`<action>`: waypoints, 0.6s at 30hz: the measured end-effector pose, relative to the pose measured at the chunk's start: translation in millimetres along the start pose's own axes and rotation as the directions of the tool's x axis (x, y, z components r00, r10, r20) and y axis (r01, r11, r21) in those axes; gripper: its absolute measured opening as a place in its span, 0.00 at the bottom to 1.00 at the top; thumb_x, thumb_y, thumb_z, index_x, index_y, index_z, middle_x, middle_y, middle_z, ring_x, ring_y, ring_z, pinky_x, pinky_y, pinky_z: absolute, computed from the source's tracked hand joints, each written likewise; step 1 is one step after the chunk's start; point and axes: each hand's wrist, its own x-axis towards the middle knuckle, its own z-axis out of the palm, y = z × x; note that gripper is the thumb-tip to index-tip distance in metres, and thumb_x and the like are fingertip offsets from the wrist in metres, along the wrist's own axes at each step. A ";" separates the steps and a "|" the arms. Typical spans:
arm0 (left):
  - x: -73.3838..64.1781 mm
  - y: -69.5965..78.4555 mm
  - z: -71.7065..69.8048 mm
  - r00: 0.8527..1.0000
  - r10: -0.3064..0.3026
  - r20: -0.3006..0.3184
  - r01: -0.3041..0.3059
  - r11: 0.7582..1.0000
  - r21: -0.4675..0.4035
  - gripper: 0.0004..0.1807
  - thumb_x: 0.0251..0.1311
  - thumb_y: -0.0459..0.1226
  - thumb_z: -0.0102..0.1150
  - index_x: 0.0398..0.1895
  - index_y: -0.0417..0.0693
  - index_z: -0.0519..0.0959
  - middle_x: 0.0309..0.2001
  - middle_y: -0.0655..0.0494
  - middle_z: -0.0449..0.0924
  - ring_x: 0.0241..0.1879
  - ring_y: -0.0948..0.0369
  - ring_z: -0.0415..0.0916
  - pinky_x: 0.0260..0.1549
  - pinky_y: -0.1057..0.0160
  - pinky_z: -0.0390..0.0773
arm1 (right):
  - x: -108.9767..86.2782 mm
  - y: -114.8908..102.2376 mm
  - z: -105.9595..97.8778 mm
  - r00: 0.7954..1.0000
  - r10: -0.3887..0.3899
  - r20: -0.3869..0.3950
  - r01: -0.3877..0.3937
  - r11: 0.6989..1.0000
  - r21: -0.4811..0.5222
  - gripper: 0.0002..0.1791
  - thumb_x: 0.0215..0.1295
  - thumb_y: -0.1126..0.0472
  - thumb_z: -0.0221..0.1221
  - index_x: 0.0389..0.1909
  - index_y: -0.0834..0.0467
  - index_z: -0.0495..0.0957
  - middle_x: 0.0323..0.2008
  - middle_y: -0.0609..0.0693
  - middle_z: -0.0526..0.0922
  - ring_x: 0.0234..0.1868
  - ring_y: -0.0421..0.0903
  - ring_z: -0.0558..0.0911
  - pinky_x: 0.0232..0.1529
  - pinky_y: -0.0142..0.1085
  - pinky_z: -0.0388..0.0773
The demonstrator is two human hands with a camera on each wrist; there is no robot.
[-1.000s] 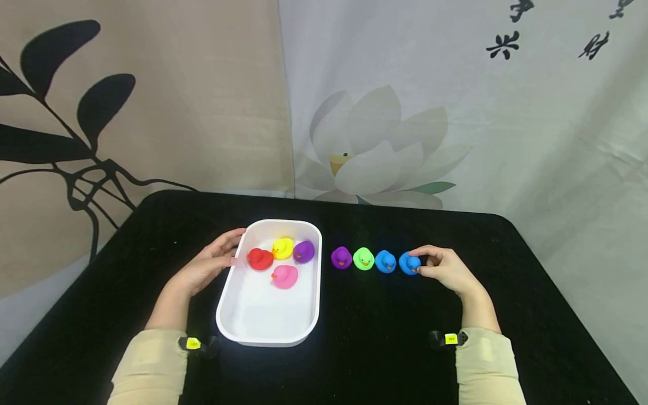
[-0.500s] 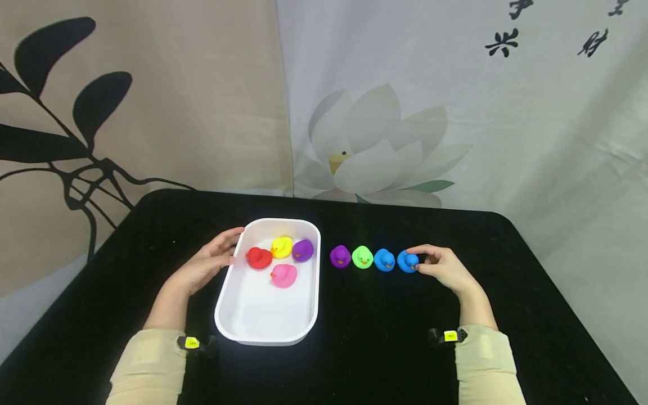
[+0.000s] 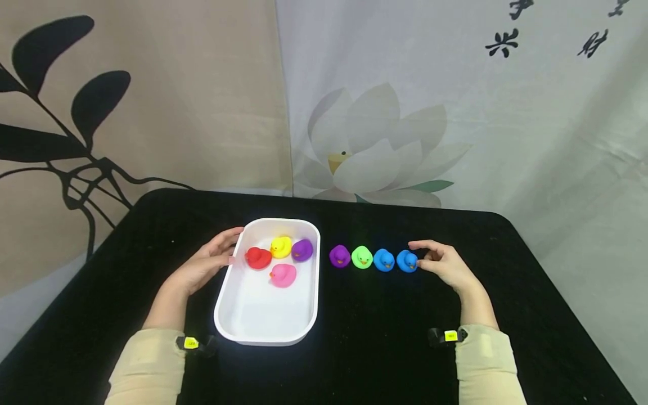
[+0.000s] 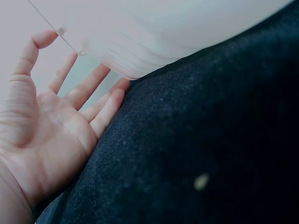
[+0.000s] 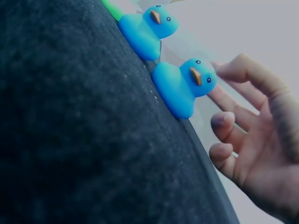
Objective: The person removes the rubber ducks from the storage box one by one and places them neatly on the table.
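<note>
My left hand (image 3: 205, 264) rests against the left side of a white plastic tray (image 3: 228, 306), fingers extended along its wall. In the left wrist view the fingertips of that hand (image 4: 58, 119) meet the tray's side (image 4: 154, 42). Inside the tray are a red rubber duck (image 3: 259, 258), a yellow duck (image 3: 280, 246), a purple duck (image 3: 302, 250) and a pink duck (image 3: 283, 275). My right hand (image 3: 445, 267) is beside the rightmost blue duck (image 3: 406, 261), thumb and forefinger spread apart around its right side. That duck (image 5: 175, 86) stands upright on the black cloth.
To the right of the tray, a second purple duck (image 3: 340, 256), a green duck (image 3: 361, 257) and another blue duck (image 3: 383, 260) stand in one row with the rightmost one. A black cloth (image 3: 364, 349) covers the table. Behind it hangs a printed curtain (image 3: 385, 67).
My right forefinger and thumb have parted from the rightmost blue duck, which has stayed in the row. The left hand and the tray have kept their places.
</note>
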 end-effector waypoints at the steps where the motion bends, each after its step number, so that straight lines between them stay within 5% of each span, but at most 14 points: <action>1: -0.3 0.0 0.0 1.000 0.000 -0.001 0.000 1.000 0.001 0.40 0.58 0.35 0.60 0.72 0.51 0.54 0.71 0.47 0.54 0.64 0.44 0.60 0.60 0.41 0.60 | 0.3 -1.4 -0.1 1.000 -0.005 -0.016 0.005 1.000 -0.001 0.21 0.63 0.65 0.60 0.57 0.61 0.75 0.40 0.62 0.74 0.30 0.49 0.72 0.34 0.37 0.72; 6: 0.0 -1.1 -0.2 1.000 0.001 -0.006 -0.001 1.000 0.008 0.40 0.58 0.35 0.60 0.72 0.51 0.54 0.71 0.47 0.54 0.63 0.44 0.61 0.59 0.41 0.61 | 3.4 -15.5 2.1 0.987 -0.065 -0.146 0.067 0.998 0.007 0.20 0.64 0.62 0.61 0.56 0.64 0.76 0.49 0.60 0.78 0.30 0.48 0.72 0.33 0.35 0.72; 12: 1.7 -1.6 -0.1 1.000 0.005 0.000 -0.005 1.000 0.006 0.40 0.58 0.35 0.60 0.72 0.51 0.54 0.71 0.47 0.54 0.64 0.44 0.61 0.60 0.42 0.61 | 3.1 -57.7 15.6 0.947 -0.183 -0.264 0.200 0.979 0.038 0.14 0.64 0.67 0.60 0.49 0.69 0.78 0.38 0.55 0.82 0.24 0.43 0.68 0.23 0.33 0.66; 18: 0.1 -0.2 -0.3 1.000 -0.004 0.001 0.004 1.000 0.007 0.40 0.58 0.36 0.60 0.73 0.50 0.53 0.71 0.47 0.54 0.64 0.44 0.60 0.60 0.41 0.60 | -3.6 -110.6 41.2 0.933 -0.207 -0.293 0.239 0.968 0.078 0.11 0.62 0.71 0.60 0.45 0.71 0.79 0.33 0.52 0.80 0.23 0.43 0.69 0.21 0.30 0.66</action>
